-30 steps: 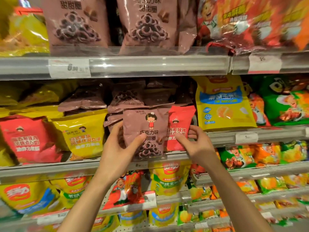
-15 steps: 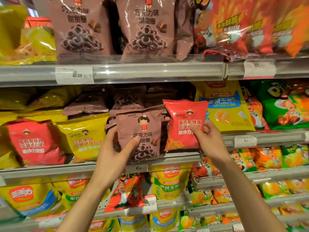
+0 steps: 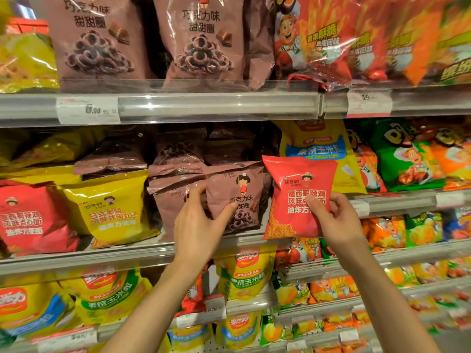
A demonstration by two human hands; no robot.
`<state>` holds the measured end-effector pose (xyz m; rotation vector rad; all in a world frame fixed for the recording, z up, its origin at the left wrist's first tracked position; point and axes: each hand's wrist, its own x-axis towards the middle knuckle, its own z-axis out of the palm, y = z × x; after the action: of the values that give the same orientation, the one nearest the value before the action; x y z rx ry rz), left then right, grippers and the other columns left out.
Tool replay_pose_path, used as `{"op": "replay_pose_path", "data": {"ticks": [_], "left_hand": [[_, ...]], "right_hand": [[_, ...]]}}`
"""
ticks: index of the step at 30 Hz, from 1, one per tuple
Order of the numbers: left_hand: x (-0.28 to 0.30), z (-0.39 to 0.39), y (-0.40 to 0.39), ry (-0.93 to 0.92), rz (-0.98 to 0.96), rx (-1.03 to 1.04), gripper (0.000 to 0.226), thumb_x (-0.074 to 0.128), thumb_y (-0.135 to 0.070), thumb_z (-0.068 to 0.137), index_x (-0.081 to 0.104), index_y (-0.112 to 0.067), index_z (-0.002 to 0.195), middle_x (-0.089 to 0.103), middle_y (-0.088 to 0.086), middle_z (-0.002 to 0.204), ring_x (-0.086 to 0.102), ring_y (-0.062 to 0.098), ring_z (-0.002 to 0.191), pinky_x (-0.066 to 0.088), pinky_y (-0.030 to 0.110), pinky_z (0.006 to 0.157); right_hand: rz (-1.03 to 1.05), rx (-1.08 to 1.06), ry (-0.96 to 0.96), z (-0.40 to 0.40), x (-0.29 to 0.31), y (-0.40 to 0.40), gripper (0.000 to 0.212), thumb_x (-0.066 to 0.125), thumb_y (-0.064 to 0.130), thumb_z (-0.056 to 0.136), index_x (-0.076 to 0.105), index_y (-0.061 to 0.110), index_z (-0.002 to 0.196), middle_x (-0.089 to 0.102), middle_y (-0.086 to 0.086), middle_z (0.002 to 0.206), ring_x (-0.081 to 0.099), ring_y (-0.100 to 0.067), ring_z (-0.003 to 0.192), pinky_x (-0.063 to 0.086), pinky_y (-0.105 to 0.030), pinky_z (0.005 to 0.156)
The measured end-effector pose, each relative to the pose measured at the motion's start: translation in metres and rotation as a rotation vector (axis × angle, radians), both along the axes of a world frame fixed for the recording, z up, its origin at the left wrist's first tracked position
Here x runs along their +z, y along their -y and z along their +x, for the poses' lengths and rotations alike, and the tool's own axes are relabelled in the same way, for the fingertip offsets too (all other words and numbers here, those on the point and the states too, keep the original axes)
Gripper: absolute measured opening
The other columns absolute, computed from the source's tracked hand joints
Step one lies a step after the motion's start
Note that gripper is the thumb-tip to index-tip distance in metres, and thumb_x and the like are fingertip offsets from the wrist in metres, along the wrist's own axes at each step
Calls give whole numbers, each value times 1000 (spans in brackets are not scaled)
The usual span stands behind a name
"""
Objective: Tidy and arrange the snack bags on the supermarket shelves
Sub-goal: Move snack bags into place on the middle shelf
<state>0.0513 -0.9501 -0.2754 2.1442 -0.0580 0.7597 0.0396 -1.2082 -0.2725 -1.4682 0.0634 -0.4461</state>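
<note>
My left hand (image 3: pixel 197 228) grips a small brown chocolate-ring snack bag (image 3: pixel 239 194) by its left edge, thumb across the front, upright at the front of the middle shelf (image 3: pixel 127 253). My right hand (image 3: pixel 336 220) pinches a red noodle-snack bag (image 3: pixel 295 197) at its lower right and holds it upright just right of the brown bag, in front of the shelf edge. More small brown bags (image 3: pixel 178 159) lie stacked behind. A matching red bag (image 3: pixel 33 217) and a yellow bag (image 3: pixel 112 210) stand further left on the same shelf.
Large brown bags (image 3: pixel 96 39) and red-orange bags (image 3: pixel 356 39) fill the upper shelf. A yellow corn bag (image 3: pixel 318 146) and green bags (image 3: pixel 407 154) stand to the right. Lower shelves hold yellow corn bags (image 3: pixel 244 273). Price tags line the shelf rails (image 3: pixel 216 105).
My right hand has pulled the red bag out from behind the brown bag, up and to the right, clear of the shelf front. My left hand keeps its grip on the brown bag.
</note>
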Motion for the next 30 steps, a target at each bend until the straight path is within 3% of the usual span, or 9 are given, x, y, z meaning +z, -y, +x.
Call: {"op": "replay_pose_path", "data": {"ticks": [3, 7, 10, 15, 18, 21, 23, 26, 30], "left_hand": [[0, 8, 11, -21, 136, 8, 67, 74, -63, 84, 57, -20, 132, 72, -1, 110, 70, 25, 98, 57, 41, 80], [-4, 19, 14, -98, 229, -79, 61, 68, -55, 93, 58, -17, 140, 63, 4, 129, 63, 27, 116, 55, 46, 92], [-8, 20, 10, -53, 216, -143, 48, 64, -44, 98, 58, -20, 139, 68, -1, 128, 65, 22, 116, 53, 37, 93], [-4, 29, 11, -51, 257, -43, 47, 69, -42, 97, 63, -17, 136, 78, 1, 108, 75, 21, 93, 55, 41, 87], [3, 25, 4, -69, 260, -77, 48, 68, -46, 97, 65, -19, 137, 80, -1, 101, 76, 18, 92, 54, 40, 91], [1, 8, -18, 79, 306, -34, 33, 70, -37, 96, 70, -21, 125, 77, -7, 99, 74, 16, 86, 60, 39, 77], [-4, 0, -38, 219, 421, 51, 24, 71, -27, 94, 69, -18, 116, 70, -3, 99, 67, 22, 90, 56, 39, 66], [-10, 2, -62, 363, 541, 110, 35, 77, -12, 86, 68, -6, 120, 61, 14, 114, 55, 33, 105, 50, 42, 78], [-7, 14, -66, 214, 593, 117, 55, 78, -17, 87, 61, -9, 138, 54, 21, 139, 50, 42, 122, 49, 50, 96]], "right_hand": [[-6, -2, -1, 0, -6, 3, 23, 72, 28, 93, 60, 17, 109, 76, -4, 107, 77, -16, 92, 61, -22, 66], [-46, -4, -39, 1, -14, 2, 36, 75, 35, 90, 59, 17, 118, 76, -2, 111, 77, -14, 93, 63, -27, 71], [-65, 7, -49, 1, -20, 0, 53, 76, 45, 81, 58, 16, 123, 75, -2, 114, 77, -15, 96, 64, -32, 77], [-72, 24, -53, 4, -24, -11, 34, 75, 33, 91, 59, 19, 118, 75, -1, 111, 77, -11, 91, 62, -25, 68], [-93, 54, -71, 5, -24, -18, 32, 73, 34, 93, 60, 19, 119, 75, -1, 112, 77, -15, 93, 64, -34, 76], [-89, 77, -51, 4, -25, -21, 25, 73, 34, 93, 66, 23, 115, 78, 2, 107, 77, -13, 93, 63, -28, 72], [-85, 87, -36, 3, -26, -23, 24, 74, 34, 93, 67, 25, 114, 79, 6, 105, 77, -10, 93, 62, -23, 70], [-95, 88, -38, 5, -27, -34, 29, 74, 35, 93, 65, 23, 118, 78, 4, 109, 77, -13, 97, 63, -34, 79], [-91, 92, -49, 11, -26, -55, 35, 73, 33, 93, 61, 16, 120, 75, -4, 115, 76, -18, 98, 63, -42, 84]]}}
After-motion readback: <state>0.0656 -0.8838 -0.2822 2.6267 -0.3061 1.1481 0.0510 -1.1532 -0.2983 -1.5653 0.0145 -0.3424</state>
